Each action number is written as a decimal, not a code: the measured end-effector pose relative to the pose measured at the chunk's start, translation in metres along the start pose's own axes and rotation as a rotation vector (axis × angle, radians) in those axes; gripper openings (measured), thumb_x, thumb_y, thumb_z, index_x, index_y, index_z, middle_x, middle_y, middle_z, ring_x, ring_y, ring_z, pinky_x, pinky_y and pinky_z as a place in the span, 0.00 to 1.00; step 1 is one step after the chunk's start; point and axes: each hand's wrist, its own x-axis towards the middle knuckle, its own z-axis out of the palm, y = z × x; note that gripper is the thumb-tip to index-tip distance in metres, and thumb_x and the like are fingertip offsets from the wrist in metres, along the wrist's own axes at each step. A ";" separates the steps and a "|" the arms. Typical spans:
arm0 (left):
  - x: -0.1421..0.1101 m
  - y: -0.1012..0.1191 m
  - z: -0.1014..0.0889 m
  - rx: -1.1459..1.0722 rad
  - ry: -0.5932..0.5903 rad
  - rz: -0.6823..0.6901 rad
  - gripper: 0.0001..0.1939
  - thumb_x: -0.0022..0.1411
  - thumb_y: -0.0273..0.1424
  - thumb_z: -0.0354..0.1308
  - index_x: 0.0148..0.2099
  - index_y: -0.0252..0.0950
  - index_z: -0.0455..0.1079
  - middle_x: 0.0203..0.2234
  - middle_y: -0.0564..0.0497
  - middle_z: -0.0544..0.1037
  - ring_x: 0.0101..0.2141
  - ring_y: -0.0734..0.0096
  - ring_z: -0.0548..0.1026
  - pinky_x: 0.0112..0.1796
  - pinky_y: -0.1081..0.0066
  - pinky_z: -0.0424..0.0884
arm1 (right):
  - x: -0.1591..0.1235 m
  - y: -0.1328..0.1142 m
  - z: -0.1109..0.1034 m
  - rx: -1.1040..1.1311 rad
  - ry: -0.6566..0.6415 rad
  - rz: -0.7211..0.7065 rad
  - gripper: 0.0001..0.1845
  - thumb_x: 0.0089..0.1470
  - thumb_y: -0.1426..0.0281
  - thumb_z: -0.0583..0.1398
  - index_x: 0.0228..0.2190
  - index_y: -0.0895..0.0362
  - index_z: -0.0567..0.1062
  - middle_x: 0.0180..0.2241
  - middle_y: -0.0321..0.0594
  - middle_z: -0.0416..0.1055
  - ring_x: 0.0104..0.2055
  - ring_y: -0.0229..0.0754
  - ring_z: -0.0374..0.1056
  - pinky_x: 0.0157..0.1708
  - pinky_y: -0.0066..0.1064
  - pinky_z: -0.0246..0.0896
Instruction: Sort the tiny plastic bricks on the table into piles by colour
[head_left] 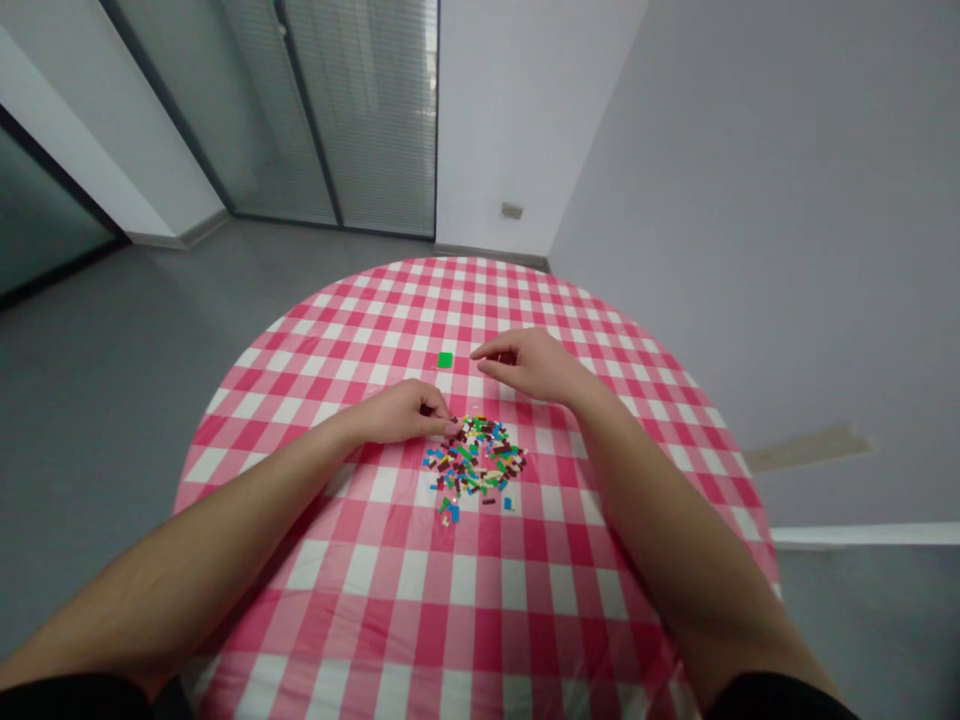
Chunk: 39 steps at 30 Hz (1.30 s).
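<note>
Hands in play: two, both the person's own, and no other hands in the shot.

Left hand: the bare left hand is right at the edge of the pile, fingers curled, fingertips pressed together. Is there a brick in that pinch? Too small to tell from here!

Right hand: the bare right hand hangs just beyond the pile, thumb and forefinger spread apart, with nothing held.

Bricks: one loose pile of tiny multicoloured plastic bricks, blue, green, dark red, white and yellow, far too many to count, sitting near the middle of the cloth.

Tile: one flat bright green plastic tile, lying alone beyond the pile, between the two hands and just ahead of them.

Table: one round table under a pink-and-white gingham cloth.

Around it: a grey floor and a pale grey wall.
</note>
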 end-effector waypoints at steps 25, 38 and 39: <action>-0.005 0.013 0.017 0.711 0.008 0.156 0.18 0.73 0.35 0.48 0.36 0.37 0.76 0.33 0.46 0.77 0.37 0.61 0.68 0.44 0.61 0.58 | -0.053 0.055 0.044 -0.370 0.183 0.070 0.20 0.66 0.69 0.52 0.52 0.59 0.79 0.45 0.51 0.77 0.47 0.51 0.70 0.50 0.42 0.63; 0.009 0.006 0.006 0.506 0.023 0.226 0.20 0.68 0.30 0.48 0.24 0.36 0.69 0.19 0.52 0.71 0.25 0.70 0.66 0.38 0.67 0.63 | -0.050 0.063 0.049 -0.490 0.207 0.104 0.21 0.67 0.63 0.52 0.53 0.55 0.78 0.60 0.52 0.69 0.60 0.59 0.61 0.59 0.53 0.55; 0.009 0.006 0.006 0.508 0.024 0.227 0.20 0.68 0.30 0.48 0.24 0.36 0.69 0.19 0.52 0.71 0.25 0.70 0.66 0.38 0.67 0.63 | -0.050 0.063 0.049 -0.490 0.214 0.109 0.21 0.67 0.63 0.52 0.54 0.54 0.78 0.60 0.52 0.68 0.60 0.59 0.61 0.59 0.54 0.55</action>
